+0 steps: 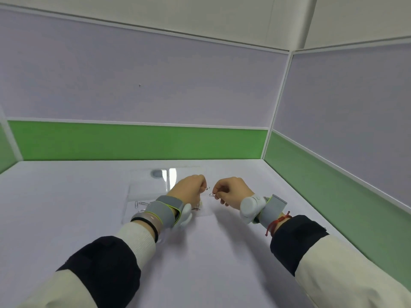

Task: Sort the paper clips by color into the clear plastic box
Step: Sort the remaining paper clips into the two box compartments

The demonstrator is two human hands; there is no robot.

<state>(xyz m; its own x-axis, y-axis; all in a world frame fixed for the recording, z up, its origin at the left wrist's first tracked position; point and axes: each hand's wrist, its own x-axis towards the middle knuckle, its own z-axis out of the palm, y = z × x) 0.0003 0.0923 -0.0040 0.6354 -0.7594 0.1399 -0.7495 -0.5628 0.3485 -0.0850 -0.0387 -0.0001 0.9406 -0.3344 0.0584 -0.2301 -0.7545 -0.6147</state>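
Smooth white worktop (pixel 89 196), slightly glossy. Clear glossy plastic box (pixel 146 185) with glare on its lid. Thin wire paper clips (pixel 140 204), metal-looking. Grey fabric wrist straps (pixel 164 210) with smooth white plastic pods (pixel 250 206). Matt cloth sleeves (pixel 106 263), ribbed knit cuff (pixel 139 238). Red string bracelet (pixel 278 221).

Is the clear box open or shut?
Open: the lid lies flat behind the clear box, with loose clips showing inside.

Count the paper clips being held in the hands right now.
2. One paper clip is pinched at the left hand fingertips; another clip is pinched by the right hand. More clips lie on the table, some perhaps hidden behind the left wrist.
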